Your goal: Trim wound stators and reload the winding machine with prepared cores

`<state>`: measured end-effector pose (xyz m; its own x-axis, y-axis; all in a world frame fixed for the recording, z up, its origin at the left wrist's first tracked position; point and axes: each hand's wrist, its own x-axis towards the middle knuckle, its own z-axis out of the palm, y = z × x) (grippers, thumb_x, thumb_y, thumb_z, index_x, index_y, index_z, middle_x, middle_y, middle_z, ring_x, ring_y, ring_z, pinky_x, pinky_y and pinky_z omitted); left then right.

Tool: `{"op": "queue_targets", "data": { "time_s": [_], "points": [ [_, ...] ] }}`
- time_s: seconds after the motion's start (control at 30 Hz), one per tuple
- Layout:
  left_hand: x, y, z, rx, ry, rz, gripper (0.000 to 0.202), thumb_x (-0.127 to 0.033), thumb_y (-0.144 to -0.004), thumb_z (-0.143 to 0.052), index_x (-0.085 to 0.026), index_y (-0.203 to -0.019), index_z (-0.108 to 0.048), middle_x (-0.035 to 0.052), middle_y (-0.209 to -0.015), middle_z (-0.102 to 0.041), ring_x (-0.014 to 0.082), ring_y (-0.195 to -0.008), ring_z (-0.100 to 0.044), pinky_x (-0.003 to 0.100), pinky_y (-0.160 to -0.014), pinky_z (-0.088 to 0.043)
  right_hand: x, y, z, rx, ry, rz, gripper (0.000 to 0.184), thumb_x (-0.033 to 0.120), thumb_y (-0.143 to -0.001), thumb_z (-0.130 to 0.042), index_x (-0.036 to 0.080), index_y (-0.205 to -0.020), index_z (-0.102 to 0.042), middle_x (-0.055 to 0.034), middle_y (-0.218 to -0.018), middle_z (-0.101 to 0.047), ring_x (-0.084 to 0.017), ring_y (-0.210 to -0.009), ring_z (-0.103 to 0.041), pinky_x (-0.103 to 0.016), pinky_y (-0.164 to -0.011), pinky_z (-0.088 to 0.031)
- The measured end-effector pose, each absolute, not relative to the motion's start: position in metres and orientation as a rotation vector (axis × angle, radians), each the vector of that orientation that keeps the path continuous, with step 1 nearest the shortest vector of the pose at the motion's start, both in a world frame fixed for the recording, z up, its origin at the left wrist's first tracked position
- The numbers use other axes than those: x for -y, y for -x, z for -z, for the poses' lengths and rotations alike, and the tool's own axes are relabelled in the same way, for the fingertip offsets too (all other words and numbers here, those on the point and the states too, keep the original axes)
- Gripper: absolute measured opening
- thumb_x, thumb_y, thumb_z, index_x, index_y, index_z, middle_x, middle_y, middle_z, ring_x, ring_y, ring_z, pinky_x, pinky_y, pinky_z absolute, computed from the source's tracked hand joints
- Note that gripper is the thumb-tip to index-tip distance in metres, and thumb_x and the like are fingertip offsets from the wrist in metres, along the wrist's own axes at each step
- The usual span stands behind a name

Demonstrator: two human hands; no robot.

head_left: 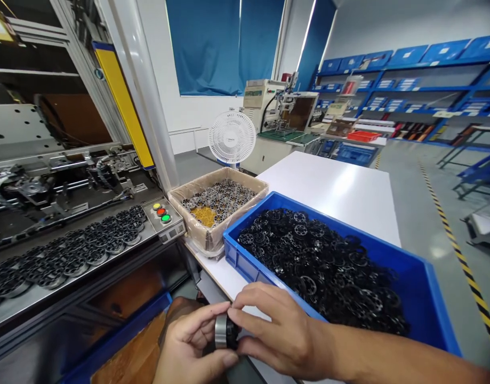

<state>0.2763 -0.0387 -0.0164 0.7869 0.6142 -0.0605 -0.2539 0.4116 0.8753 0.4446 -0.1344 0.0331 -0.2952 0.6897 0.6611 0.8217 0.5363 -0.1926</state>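
Low in the head view, my left hand (187, 344) is closed around a silver metal ring (220, 332). Pressed against the ring's right side is a black plastic wheel (231, 334), pinched by the fingers of my right hand (279, 326). Fingers cover part of both pieces. Just beyond my right hand stands a blue bin (248, 271) heaped with black spoked plastic wheels (308, 256). On the machine ledge to the left lie rows of black wheels with silver rims (96, 250).
A plastic-lined carton (205, 234) holds grey metal parts and some yellow ones. Beside it is a control box (165, 220) with yellow, red and green buttons. A white fan (232, 137) stands behind the white table (340, 184). The machine frame (143, 80) rises at left.
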Motion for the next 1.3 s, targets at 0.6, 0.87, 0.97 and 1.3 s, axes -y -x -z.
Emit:
{"op": "queue_targets", "data": {
  "time_s": [0.6,0.87,0.97,1.3],
  "points": [
    [-0.008,-0.261,0.032,-0.518,-1.438,-0.550,0.037,-0.040,-0.085,-0.064,-0.025,-0.118,-0.069,0.0083,-0.117,-0.072,0.0208,-0.092,-0.069,0.026,-0.080,-0.056,0.115,-0.591,-0.008,1.623,2.362,0.090,0.017,0.031,-0.092,-0.060,0.015,-0.092,-0.066,-0.0040,-0.092,-0.069,-0.017,-0.084,-0.066,-0.038,-0.079,-0.055],
    [0.002,-0.257,0.044,-0.351,-2.032,-0.714,0.053,-0.020,-0.076,-0.072,-0.031,-0.127,-0.063,0.0066,-0.102,-0.072,0.0173,-0.074,-0.068,0.024,-0.069,-0.055,0.106,-0.588,0.028,1.627,2.515,-0.058,0.017,0.030,-0.090,-0.063,0.014,-0.096,-0.065,-0.0028,-0.094,-0.068,-0.017,-0.086,-0.066,-0.038,-0.080,-0.055],
    [0.001,-0.253,0.035,-0.438,-1.901,-0.649,0.051,-0.017,-0.070,-0.077,-0.029,-0.119,-0.068,0.0074,-0.111,-0.074,0.0199,-0.081,-0.070,0.029,-0.082,-0.055,0.105,-0.597,0.019,1.680,2.449,-0.022,0.004,0.018,-0.083,-0.066,0.015,-0.083,-0.068,-0.0028,-0.078,-0.068,-0.019,-0.076,-0.067,-0.035,-0.073,-0.055],
    [0.013,-0.268,0.032,-0.221,-1.048,-0.645,0.058,-0.018,-0.063,-0.087,-0.024,-0.118,-0.070,0.0092,-0.107,-0.074,0.0195,-0.094,-0.069,0.026,-0.082,-0.053,0.130,-0.477,-0.035,1.820,1.597,0.243,0.015,0.015,-0.088,-0.057,0.019,-0.102,-0.063,-0.0072,-0.090,-0.068,-0.018,-0.081,-0.067,-0.028,-0.073,-0.057]
  ]
}}
